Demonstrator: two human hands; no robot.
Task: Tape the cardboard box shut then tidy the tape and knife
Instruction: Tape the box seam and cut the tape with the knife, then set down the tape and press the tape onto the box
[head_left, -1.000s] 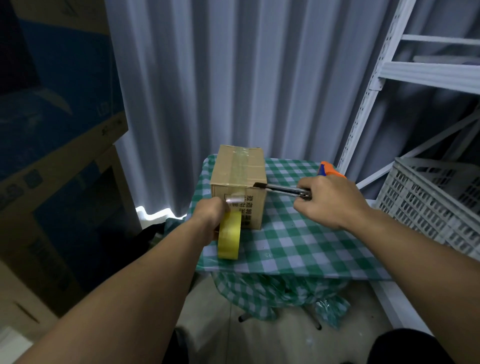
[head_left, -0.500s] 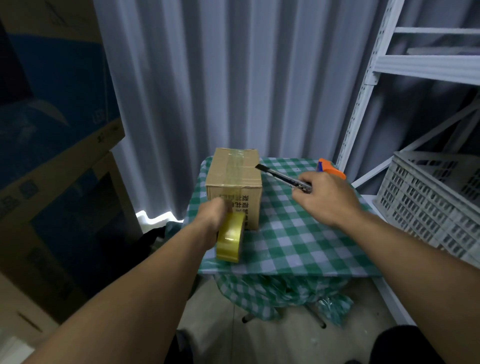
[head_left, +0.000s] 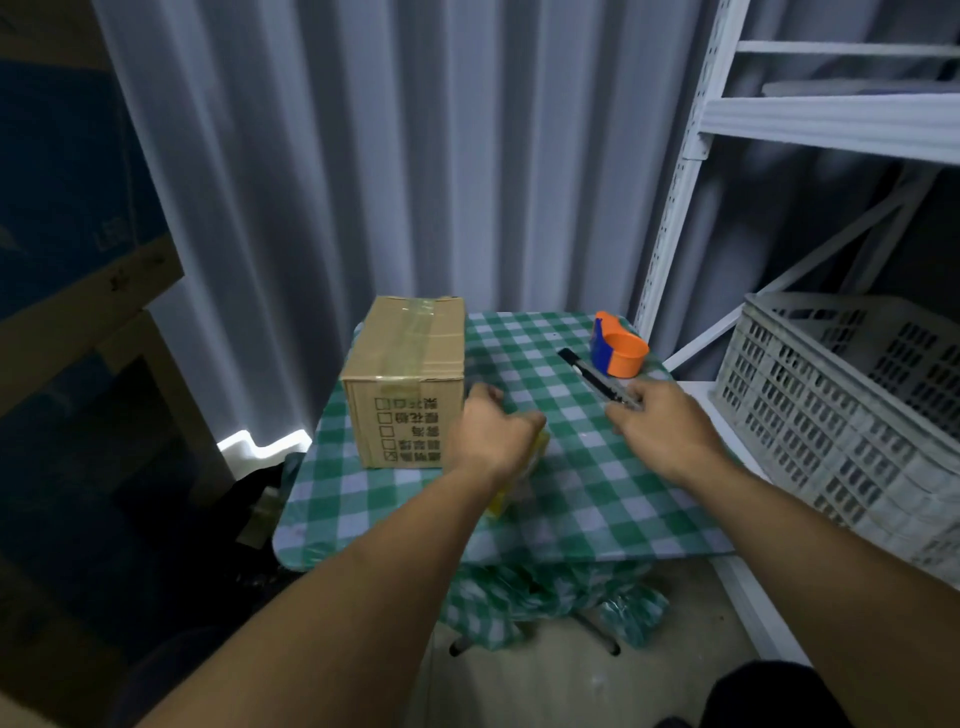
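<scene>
Checked table (head_left: 597, 499), taped box (head_left: 408, 379) at its left.
Right of box: left hand (head_left: 493, 434) fisted around tape roll (head_left: 519, 480); farther right, right hand (head_left: 660, 428) fingers pinch knife (head_left: 592, 376), blade end toward orange dispenser (head_left: 618, 351).

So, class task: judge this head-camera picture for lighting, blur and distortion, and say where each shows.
Head view: dim overall, with one bright patch low by the curtain; the left hand and the yellow tape roll under it are motion-blurred, while the cardboard box reads sharp; wide-angle bending curves the white shelf upright.
</scene>
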